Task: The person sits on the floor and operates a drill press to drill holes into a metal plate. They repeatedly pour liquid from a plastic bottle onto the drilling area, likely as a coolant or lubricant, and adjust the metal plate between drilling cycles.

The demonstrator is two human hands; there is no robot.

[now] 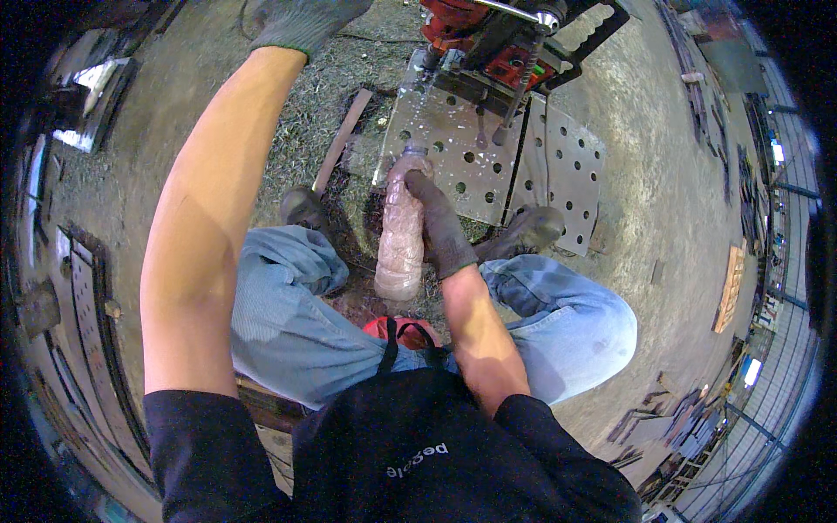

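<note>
While a clear plastic bottle point(400, 244) is held between the legs point(562, 327) by the gloved right hand point(448, 234), which is closed around its upper side, the gloved left hand point(309, 19) is stretched forward; its fingers are cut off by the view, so its opening cannot be told. The bottle's capped end is seen over the near left corner of 1 of 2 holed metal plates point(445, 131). A red machine point(449, 24) is set at their far edge.
</note>
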